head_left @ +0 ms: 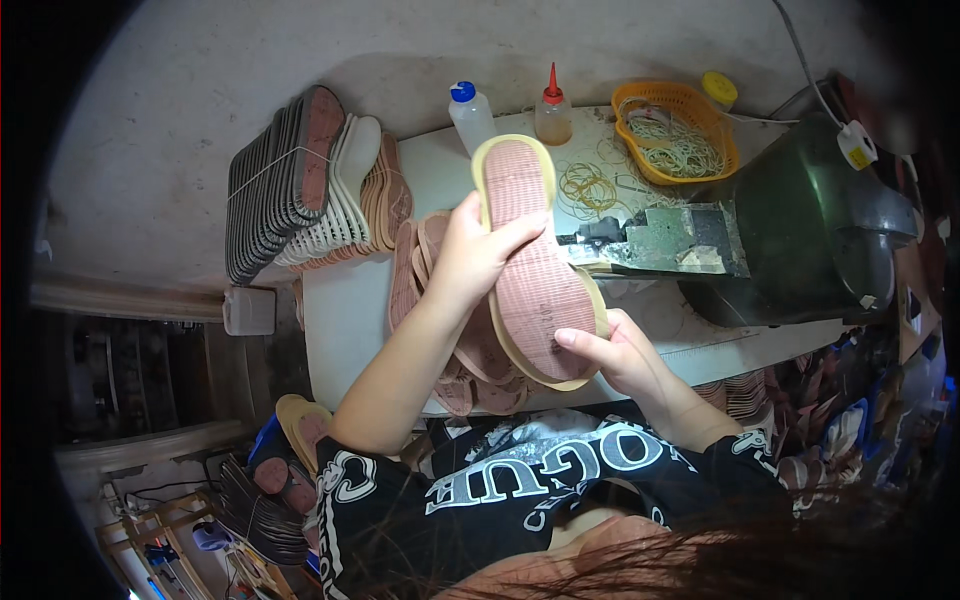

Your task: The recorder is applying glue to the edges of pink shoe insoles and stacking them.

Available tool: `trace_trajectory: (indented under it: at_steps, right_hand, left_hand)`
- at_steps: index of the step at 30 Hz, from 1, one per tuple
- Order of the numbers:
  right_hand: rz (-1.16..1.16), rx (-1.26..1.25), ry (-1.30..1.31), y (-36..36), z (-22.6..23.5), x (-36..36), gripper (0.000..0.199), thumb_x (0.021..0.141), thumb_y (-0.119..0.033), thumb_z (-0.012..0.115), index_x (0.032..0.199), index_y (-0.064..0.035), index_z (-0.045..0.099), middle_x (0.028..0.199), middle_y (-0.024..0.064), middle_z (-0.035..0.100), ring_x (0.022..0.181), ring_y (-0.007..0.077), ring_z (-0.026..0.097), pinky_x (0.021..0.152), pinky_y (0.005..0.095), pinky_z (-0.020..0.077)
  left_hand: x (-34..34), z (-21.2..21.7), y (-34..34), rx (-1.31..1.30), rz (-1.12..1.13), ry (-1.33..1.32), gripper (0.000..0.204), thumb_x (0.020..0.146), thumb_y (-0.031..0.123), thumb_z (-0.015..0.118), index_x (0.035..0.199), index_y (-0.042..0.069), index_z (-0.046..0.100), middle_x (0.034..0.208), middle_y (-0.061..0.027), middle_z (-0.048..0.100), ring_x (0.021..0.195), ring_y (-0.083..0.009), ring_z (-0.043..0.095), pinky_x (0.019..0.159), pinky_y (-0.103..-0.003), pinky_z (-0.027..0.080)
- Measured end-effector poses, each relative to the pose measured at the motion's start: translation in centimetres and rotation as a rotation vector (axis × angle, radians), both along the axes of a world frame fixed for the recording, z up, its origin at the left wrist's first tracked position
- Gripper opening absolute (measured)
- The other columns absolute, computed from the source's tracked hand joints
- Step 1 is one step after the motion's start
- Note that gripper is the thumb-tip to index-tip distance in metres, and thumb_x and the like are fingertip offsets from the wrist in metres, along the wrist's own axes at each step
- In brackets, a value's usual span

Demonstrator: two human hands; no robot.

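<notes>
A shoe insole [530, 275] with a pink ribbed top and a pale yellow rim is held up over the table, its narrow end pointing away from me. My left hand [472, 245] grips its left edge near the waist, the thumb lying across the top. At the wide end, my right hand [628, 352] pinches the right edge, thumb on the pink face and fingers underneath. Just right of the insole's waist is the narrow arm of a green machine [680, 240]; whether they touch I cannot tell. More pink insoles [482, 350] lie heaped behind my left forearm.
Bundled stacks of insoles [290, 190] stand at the back left of the white table [340, 310]. Along the back are a blue-capped bottle [472, 115], a red-tipped bottle [553, 118] and an orange basket of cords [725, 150]. Loose elastic bands [588, 190] lie before the basket.
</notes>
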State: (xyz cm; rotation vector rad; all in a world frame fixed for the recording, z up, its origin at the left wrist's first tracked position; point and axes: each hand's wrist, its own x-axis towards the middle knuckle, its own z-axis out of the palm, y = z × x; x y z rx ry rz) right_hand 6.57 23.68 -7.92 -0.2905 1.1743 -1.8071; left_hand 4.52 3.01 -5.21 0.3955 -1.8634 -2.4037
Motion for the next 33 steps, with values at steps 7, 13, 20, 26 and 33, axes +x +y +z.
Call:
trace_trajectory:
  at_steps: [7, 13, 20, 26, 33]
  right_hand:
    - [-0.186, -0.005, -0.082, 0.9, -0.3, 1.0, 0.028, 0.091, -0.015, 0.063, 0.112, 0.0025, 0.063, 0.103, 0.007, 0.067, 0.091, 0.0105, 0.062, 0.082, 0.0267, 0.0495]
    - [-0.239, 0.0, -0.091, 1.5, -0.3, 1.2, 0.032, 0.088, -0.014, 0.065, 0.114, 0.0043, 0.061, 0.106, 0.0101, 0.066, 0.093, 0.0134, 0.063, 0.084, 0.0281, 0.0495]
    - [-0.164, 0.031, -0.095, 1.9, 0.1, 1.0, 0.03, 0.089, -0.014, 0.064, 0.112, 0.0053, 0.06, 0.103, 0.0136, 0.067, 0.089, 0.0166, 0.065, 0.08, 0.0288, 0.0523]
    - [-0.047, 0.101, -0.087, 2.0, 0.0, 0.9, 0.028, 0.093, -0.014, 0.059, 0.111, 0.006, 0.06, 0.094, 0.0144, 0.068, 0.083, 0.0187, 0.068, 0.073, 0.0277, 0.0552]
    - [-0.066, 0.087, -0.023, 1.4, -0.6, 1.2, 0.029, 0.094, -0.015, 0.057, 0.114, 0.007, 0.058, 0.096, 0.0155, 0.069, 0.085, 0.0194, 0.068, 0.075, 0.0278, 0.0552]
  left_hand:
    - [-2.3, -3.8, 1.1, -0.268, -0.004, 0.036, 0.04, 0.077, 0.024, 0.074, 0.098, -0.008, 0.063, 0.099, -0.0142, 0.055, 0.093, -0.0221, 0.06, 0.082, -0.033, 0.049]
    - [-2.8, -3.4, 1.9, -0.563, 0.083, 0.029, 0.043, 0.075, 0.03, 0.074, 0.098, -0.005, 0.064, 0.098, -0.018, 0.058, 0.095, -0.0301, 0.06, 0.085, -0.037, 0.047]
    - [-3.8, -4.6, 1.4, -0.477, 0.101, -0.031, 0.046, 0.075, 0.034, 0.074, 0.097, -0.005, 0.065, 0.103, -0.0187, 0.059, 0.097, -0.0314, 0.06, 0.088, -0.039, 0.046]
    - [-4.3, -4.1, 1.0, -0.544, 0.066, 0.018, 0.045, 0.075, 0.033, 0.073, 0.098, -0.005, 0.064, 0.103, -0.0199, 0.058, 0.102, -0.0322, 0.056, 0.092, -0.04, 0.043]
    - [-4.6, -4.5, 0.7, -0.563, 0.068, 0.025, 0.045, 0.075, 0.033, 0.073, 0.096, -0.006, 0.064, 0.103, -0.0199, 0.056, 0.103, -0.0327, 0.054, 0.093, -0.041, 0.042]
